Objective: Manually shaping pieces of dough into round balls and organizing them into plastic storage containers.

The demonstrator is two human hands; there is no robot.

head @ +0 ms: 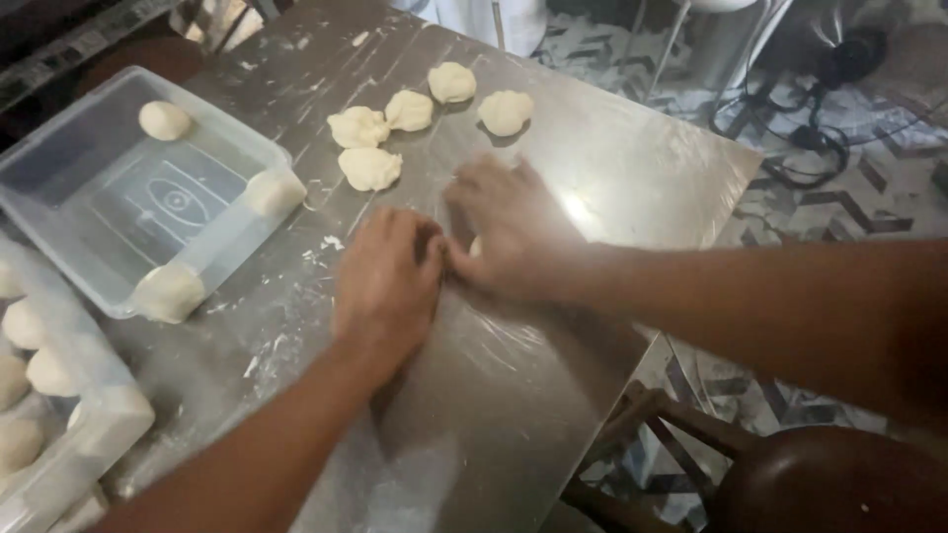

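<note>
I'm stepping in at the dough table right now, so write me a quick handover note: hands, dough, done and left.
Left hand and right hand: both palm-down on the steel table, pressed together over a dough piece, barely visible.
Done: five rough dough pieces lie beyond the hands.
Three smooth balls sit in the clear tray; more fill a second tray at the left edge.
Left: the piece under the hands.

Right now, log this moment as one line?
left hand palm down on steel table | right hand over small pale dough piece | five rough dough lumps beyond | clear plastic tub left
</note>
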